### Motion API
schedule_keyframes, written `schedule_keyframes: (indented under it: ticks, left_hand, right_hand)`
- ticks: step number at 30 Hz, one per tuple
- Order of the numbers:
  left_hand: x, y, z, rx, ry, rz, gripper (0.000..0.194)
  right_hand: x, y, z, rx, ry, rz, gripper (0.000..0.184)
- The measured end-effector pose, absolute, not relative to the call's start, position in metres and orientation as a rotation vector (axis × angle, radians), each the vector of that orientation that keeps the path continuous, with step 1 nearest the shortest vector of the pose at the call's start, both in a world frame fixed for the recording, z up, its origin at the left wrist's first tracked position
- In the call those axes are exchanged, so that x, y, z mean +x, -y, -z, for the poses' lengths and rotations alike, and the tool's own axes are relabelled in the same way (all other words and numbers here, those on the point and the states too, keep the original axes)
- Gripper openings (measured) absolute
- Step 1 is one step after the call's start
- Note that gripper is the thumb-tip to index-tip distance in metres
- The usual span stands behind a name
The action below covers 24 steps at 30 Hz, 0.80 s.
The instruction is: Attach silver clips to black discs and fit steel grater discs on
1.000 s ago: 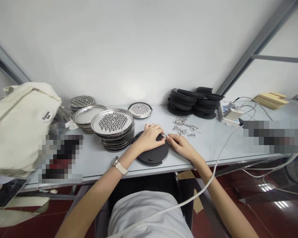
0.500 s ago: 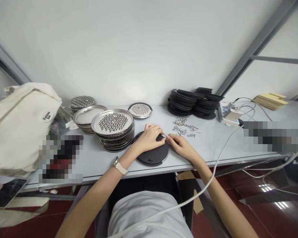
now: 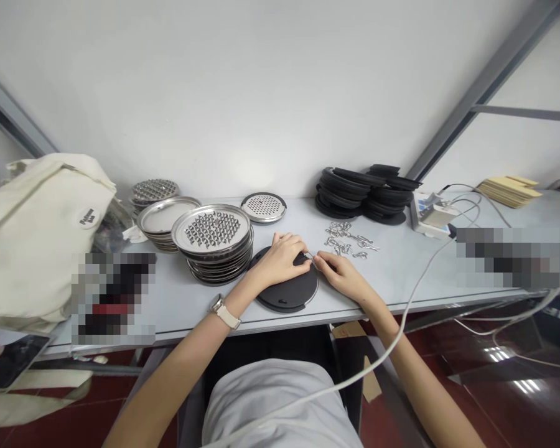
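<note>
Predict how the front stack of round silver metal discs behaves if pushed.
Front stack of round silver metal discs probably shears rather than moving as one: its layers look separate and uneven. Likely stiff, given its shiny metal surface. The raised teeth on top could snag.

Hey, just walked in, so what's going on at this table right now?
A person is working on a round black disc near the table's front edge. The left hand lies on top of it, while the right hand seems to pinch a thin metal piece at its right side. Loose metal pieces lie beyond the right hand, with stacked black parts behind them. Stacked metal discs stand to the left.
</note>
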State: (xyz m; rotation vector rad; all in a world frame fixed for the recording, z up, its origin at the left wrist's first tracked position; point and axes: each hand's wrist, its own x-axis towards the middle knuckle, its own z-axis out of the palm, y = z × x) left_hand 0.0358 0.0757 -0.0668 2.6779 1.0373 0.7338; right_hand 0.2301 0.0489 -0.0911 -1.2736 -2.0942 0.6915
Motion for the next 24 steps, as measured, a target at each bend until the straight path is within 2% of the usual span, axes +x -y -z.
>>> schedule_keyframes:
  ticks: [7,15,24]
  left_hand:
    - [0.037,-0.075,0.065,2.703,-0.994,-0.702,0.010]
    - [0.037,-0.074,0.069,2.712,-1.031,-0.760,0.017]
    - [0.037,-0.072,0.064,2.688,-0.993,-0.769,0.011]
  right_hand:
    - [0.234,-0.050,0.092,-1.325,1.960,-0.667,0.036]
    - [0.226,-0.051,0.088,-1.299,2.060,-0.687,0.035]
    - [0.224,-0.050,0.084,-1.292,2.082,-0.754,0.036]
